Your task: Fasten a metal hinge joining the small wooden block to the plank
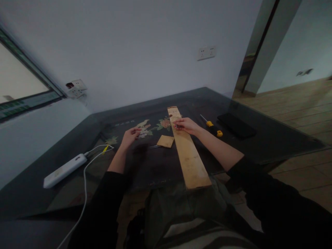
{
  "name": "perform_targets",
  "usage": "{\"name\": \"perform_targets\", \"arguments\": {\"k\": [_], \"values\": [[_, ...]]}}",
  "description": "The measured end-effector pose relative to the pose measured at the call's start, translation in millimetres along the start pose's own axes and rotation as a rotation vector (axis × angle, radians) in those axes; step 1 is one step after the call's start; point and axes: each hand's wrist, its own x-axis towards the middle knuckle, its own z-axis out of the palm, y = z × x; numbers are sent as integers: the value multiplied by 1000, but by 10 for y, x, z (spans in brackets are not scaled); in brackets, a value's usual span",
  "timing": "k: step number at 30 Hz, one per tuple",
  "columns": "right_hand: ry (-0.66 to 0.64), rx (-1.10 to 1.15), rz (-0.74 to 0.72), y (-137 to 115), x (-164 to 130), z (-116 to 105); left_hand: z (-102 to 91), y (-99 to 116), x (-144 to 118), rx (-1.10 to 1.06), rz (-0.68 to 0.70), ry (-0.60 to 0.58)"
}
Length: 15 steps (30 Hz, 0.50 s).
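A long wooden board [190, 155] lies lengthwise on the dark table, its near end reaching past the front edge. Over the board's far half, my right hand [187, 125] is closed in a pinch on a small shiny metal piece [177, 126], too small to name. My left hand [130, 137] is to the left of the board, thumb and fingers pinched together. Thin light-coloured lines show at its fingertips, but I cannot make out what it holds. Between the hands lies a small square wooden piece [165, 141], with a thin metal rod [155, 147] beside it.
A yellow-and-black screwdriver [212, 127] and a flat black object [236, 126] lie on the right. On the left, a white power strip [64, 170] trails a white cable [85, 186] toward me. Behind the table [145, 169] rises a wall with a socket [206, 53].
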Motion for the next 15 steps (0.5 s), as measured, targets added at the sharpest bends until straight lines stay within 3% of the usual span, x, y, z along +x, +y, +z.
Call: {"name": "perform_targets", "arguments": {"k": [2, 4, 11, 15], "values": [[-3, -26, -8, 6, 6, -2, -153, -113, -7, 84, -32, 25], [-9, -44, -35, 9, 9, -2, -226, -167, -12, 134, -51, -37], [-47, -142, -76, 28, 23, 26, -243, -173, -42, 173, -135, -234], [-55, -181, -96, 36, 31, 28, -241, -210, -60, 177, -181, -253]]}}
